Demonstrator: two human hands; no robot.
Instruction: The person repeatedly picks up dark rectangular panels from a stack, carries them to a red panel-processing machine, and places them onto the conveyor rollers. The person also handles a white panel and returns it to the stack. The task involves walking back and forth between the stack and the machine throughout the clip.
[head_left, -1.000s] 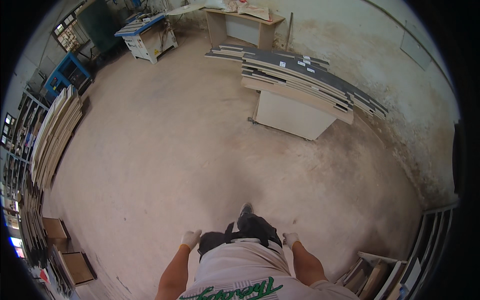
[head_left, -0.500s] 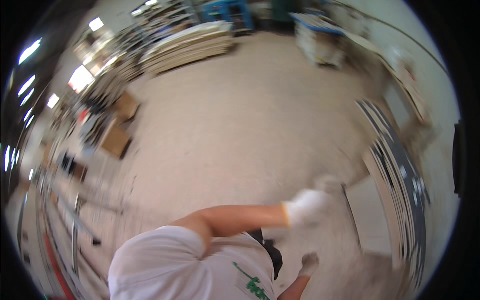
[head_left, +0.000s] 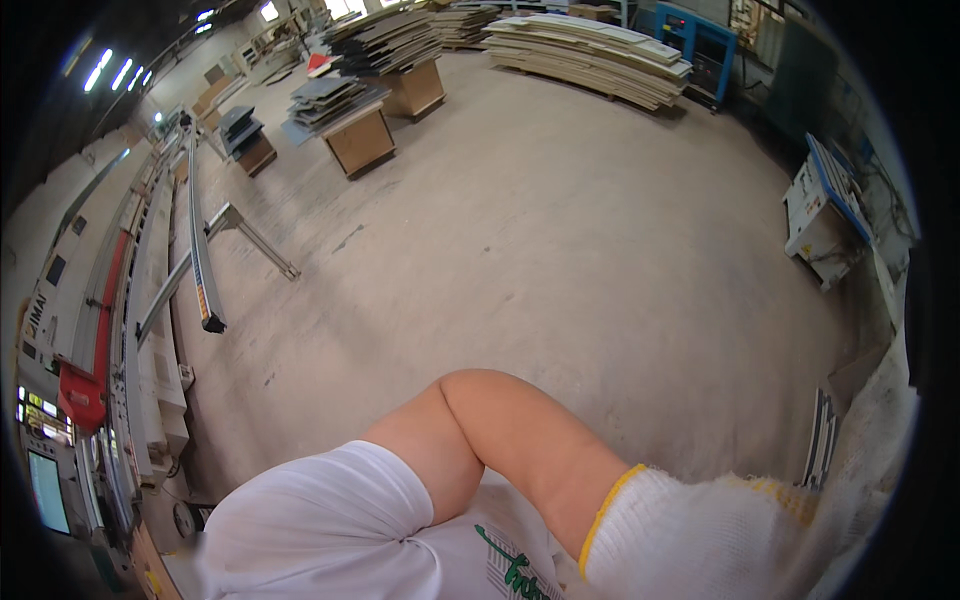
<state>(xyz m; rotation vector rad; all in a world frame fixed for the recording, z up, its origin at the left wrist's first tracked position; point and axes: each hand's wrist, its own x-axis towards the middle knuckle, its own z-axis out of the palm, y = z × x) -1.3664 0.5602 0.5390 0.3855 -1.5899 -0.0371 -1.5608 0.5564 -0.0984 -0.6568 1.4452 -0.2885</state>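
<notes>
My left arm bends across my white shirt toward the lower right. At its end, close to the camera, is my left hand [head_left: 690, 530] in a white knit glove with a yellow cuff edge. Its fingers are hidden or smeared by motion. Beyond it shows another yellow-edged patch of knit [head_left: 785, 497], beside a blurred pale shape [head_left: 865, 505] at the right rim. This may be my right hand's glove, but I cannot make out fingers or anything held there.
Along the left runs a long machine with a red part [head_left: 82, 395] and a metal rail [head_left: 205, 290] jutting over the floor. Brown boxes [head_left: 362, 145] bear stacked panels. A low board pile [head_left: 590, 60] lies far off, by a blue machine [head_left: 700, 50]. A blue-topped white cabinet [head_left: 825, 215] stands right.
My view has turned left, bringing the long machine in and pushing the leaning panels to the right rim. My left hand has come nearer the camera and lower right. The bare-floor right hand is no longer distinct.
</notes>
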